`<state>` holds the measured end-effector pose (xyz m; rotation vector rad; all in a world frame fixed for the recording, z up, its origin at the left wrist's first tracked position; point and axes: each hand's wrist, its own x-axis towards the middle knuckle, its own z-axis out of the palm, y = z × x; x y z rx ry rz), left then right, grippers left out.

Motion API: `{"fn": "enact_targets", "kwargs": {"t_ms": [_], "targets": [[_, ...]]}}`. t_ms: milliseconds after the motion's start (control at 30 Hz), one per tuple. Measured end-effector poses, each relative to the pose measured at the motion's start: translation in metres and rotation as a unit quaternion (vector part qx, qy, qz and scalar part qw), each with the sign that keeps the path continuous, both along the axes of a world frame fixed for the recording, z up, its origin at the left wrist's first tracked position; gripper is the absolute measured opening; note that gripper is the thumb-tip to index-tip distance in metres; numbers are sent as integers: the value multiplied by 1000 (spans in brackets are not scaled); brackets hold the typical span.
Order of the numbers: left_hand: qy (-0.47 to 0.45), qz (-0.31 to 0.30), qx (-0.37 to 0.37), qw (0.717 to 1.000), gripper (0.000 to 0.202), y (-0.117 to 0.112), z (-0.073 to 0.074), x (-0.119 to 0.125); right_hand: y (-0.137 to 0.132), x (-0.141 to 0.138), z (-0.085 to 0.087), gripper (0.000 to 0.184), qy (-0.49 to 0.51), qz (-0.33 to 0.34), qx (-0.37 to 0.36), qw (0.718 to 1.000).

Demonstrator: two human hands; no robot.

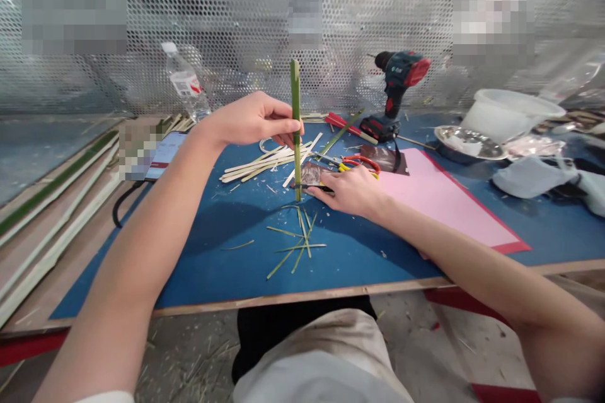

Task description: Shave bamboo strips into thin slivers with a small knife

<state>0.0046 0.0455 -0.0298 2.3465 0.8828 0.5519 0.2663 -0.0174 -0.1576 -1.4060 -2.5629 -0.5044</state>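
My left hand point(262, 122) is closed in a pinch on a green bamboo strip point(296, 91), held upright with its lower end at the blue mat point(212, 220). In my right hand point(352, 192) is a small dark knife point(306, 186). Its thin blade lies across the strip near the bottom; most of its handle is hidden by my fingers. Thin green slivers point(302, 242) are scattered on the mat in front of the strip. Behind my hands rests a pile of pale bamboo strips point(258, 166). Scissors with red and yellow handles point(362, 163) lie just beyond my right hand.
A cordless drill point(397, 94) stands at the back, with a water bottle point(186, 84) to the left. Long bamboo pieces point(57, 188) and a phone point(163, 154) lie left. Pink paper point(425, 195), a metal bowl point(467, 141), a white tub point(508, 116) and a mask point(534, 176) are right.
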Motion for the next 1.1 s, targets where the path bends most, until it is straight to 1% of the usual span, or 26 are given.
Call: {"fn": "enact_targets", "kwargs": {"t_ms": [100, 233, 367, 467, 533, 633, 733, 833, 967, 1100], "targets": [[-8, 7, -13, 1000, 33, 1, -1, -1, -2, -1, 0, 68, -37, -2, -27, 999], [-11, -4, -21, 1000, 33, 1, -1, -2, -2, -1, 2, 66, -75, 30, -51, 995], [-15, -12, -27, 999, 33, 2, -1, -2, 1, 1, 1, 63, -87, 73, -48, 992], [-18, -11, -31, 999, 34, 4, -2, -5, 2, 6, -3, 63, -63, 91, -32, 993], [-18, -11, -33, 999, 35, 6, -2, -6, 3, 8, -5, 63, -32, 89, -13, 995], [-16, -18, -36, 999, 34, 6, -2, -8, 3, 8, -7, 63, -3, 67, 4, 998], [-21, -22, -35, 999, 33, 6, -3, -8, 1, 3, -5, 64, -3, 29, -9, 1000], [-27, -25, -36, 999, 33, 7, -4, -8, -2, -1, -1, 67, -34, 4, -35, 999], [-30, -31, -32, 999, 33, 8, -5, -9, -3, -2, 2, 70, -81, 24, -62, 995], [-30, -32, -33, 998, 34, 7, -5, -10, 0, 4, 0, 66, -78, 70, -54, 993]]}}
